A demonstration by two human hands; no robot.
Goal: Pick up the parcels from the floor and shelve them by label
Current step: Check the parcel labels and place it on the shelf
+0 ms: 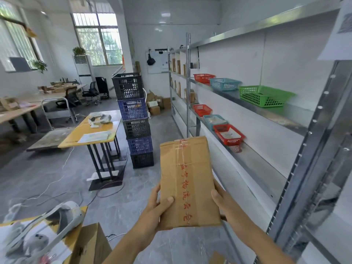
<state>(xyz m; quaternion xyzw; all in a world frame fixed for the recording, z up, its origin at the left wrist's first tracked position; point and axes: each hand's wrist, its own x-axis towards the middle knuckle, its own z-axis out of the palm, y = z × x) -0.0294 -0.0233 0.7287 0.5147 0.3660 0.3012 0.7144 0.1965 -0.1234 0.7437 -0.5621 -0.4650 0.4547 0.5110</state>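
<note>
A brown cardboard parcel [188, 181] with red-printed clear tape down its middle is held up in front of me, long side pointing away. My left hand [159, 204] grips its near left edge, thumb on top. My right hand [221, 199] grips the near right edge. The metal shelf rack [247, 149] runs along the right, close to the parcel. On its boards stand a green basket [264, 96], a teal basket [224, 83], red baskets [203, 78] and a lower red basket [228, 134] with a white item inside.
A stack of blue and black crates [136, 119] stands ahead on the grey floor. A yellow table [95, 134] is left of it. Cables trail over the floor. An open cardboard box [89, 244] and a headset on a yellow tabletop are at bottom left.
</note>
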